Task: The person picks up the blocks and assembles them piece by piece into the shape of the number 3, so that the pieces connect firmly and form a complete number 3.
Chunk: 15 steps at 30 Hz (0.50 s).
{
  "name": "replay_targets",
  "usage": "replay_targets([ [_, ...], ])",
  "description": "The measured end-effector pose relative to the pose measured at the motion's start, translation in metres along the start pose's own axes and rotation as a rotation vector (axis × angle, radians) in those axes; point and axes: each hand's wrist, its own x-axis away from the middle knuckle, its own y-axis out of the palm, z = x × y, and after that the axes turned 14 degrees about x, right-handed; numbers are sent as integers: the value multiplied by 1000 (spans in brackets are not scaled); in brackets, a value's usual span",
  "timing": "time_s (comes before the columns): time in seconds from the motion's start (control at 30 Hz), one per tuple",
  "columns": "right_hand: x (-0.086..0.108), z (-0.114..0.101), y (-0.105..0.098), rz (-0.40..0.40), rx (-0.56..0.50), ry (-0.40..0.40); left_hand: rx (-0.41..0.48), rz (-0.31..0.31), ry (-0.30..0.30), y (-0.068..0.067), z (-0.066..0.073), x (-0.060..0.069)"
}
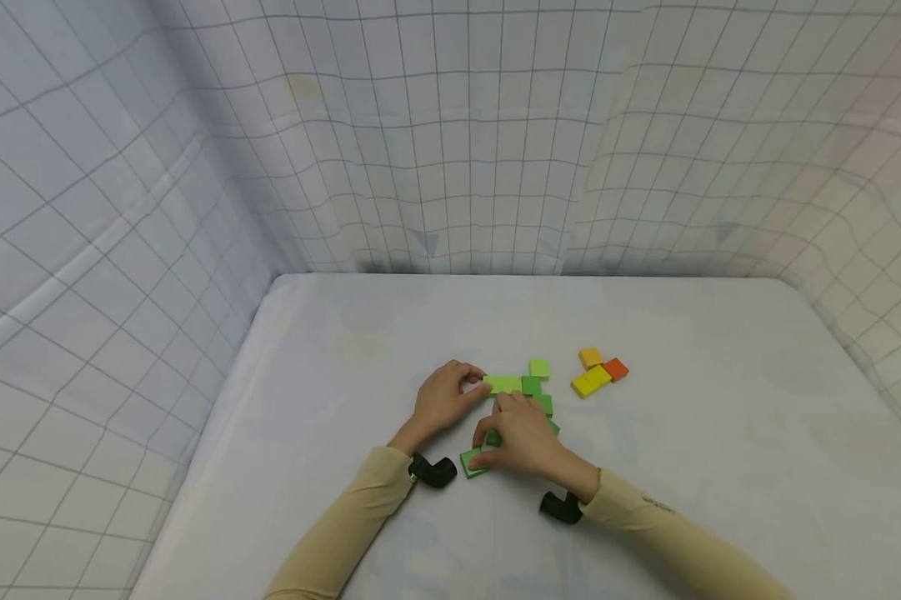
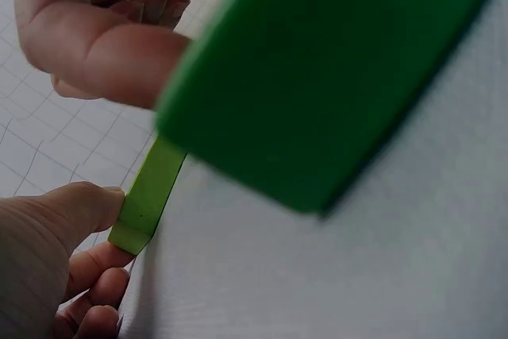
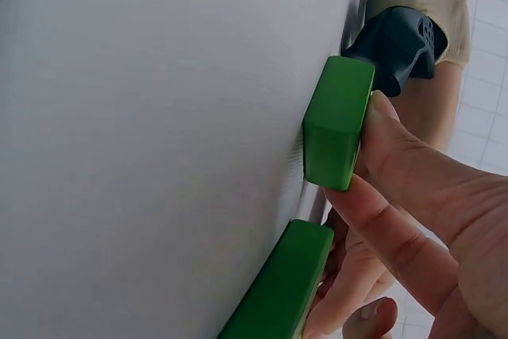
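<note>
My left hand (image 1: 441, 406) has its thumb and fingers at the left end of a long light green block (image 1: 504, 384). In the left wrist view, that hand pinches the block's near end. Closer to me, my right hand (image 1: 523, 440) pinches a green block (image 3: 337, 121) between thumb and finger, low over the table. This block fills much of the left wrist view. Beside the long block lie a darker green block (image 1: 531, 385) and a light green square block (image 1: 539, 368). Another green block (image 1: 544, 405) shows past the right hand, which partly hides several more.
Right of the green group lie an orange-yellow block (image 1: 591, 357), a yellow block (image 1: 591, 381) and a red-orange block (image 1: 616, 369), close together. The white table (image 1: 330, 333) meets grid-patterned curtains (image 1: 458, 167) at the back and sides. Both wrists wear black devices (image 1: 433, 472).
</note>
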Motion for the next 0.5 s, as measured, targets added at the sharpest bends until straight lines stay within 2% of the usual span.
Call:
replay_targets([
  [0.33,-10,-1,4,-20,11,-14,2,-1,8,-3,-1,1],
  [0.5,-9,7,4,-12,-39,-20,-6,-13,10,-2,-1,0],
])
